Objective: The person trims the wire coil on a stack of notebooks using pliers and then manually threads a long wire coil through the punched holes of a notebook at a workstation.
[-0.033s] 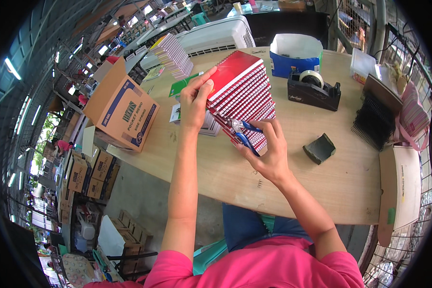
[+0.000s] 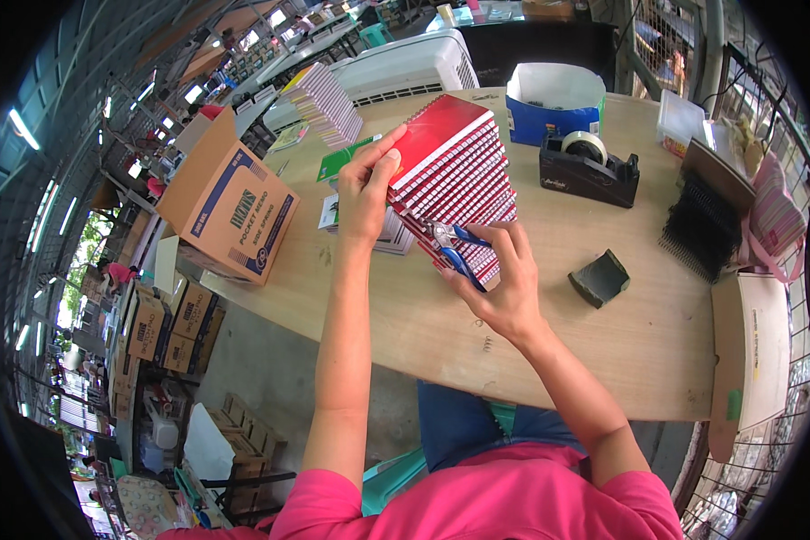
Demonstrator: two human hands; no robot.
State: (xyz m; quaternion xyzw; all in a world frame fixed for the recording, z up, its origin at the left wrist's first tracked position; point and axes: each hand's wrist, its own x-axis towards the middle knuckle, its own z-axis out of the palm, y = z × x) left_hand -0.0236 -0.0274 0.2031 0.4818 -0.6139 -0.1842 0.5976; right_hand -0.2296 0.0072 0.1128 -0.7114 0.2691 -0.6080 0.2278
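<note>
A tall stack of red-covered spiral notebooks (image 2: 459,175) stands on the table in front of me, page edges facing me. My left hand (image 2: 369,184) is closed on the stack's upper left corner, its thumb lying on the top cover. In my right hand (image 2: 510,288) is a pair of pliers (image 2: 459,261) with blue handles. The jaws touch or nearly touch the lower left corner of the stack, near the wire spirals; what lies between them is too small to make out. Tiny bits of coiled wire (image 2: 487,343) lie on the tabletop near my right wrist.
Left of the stack are an open carton (image 2: 243,211), another notebook pile (image 2: 326,103) and a green notebook (image 2: 344,160). To the right stand a blue box (image 2: 553,124), a black tape dispenser (image 2: 589,180), a small dark tray (image 2: 599,278) and black wire spirals (image 2: 700,229). The table's front edge (image 2: 549,405) runs before my lap.
</note>
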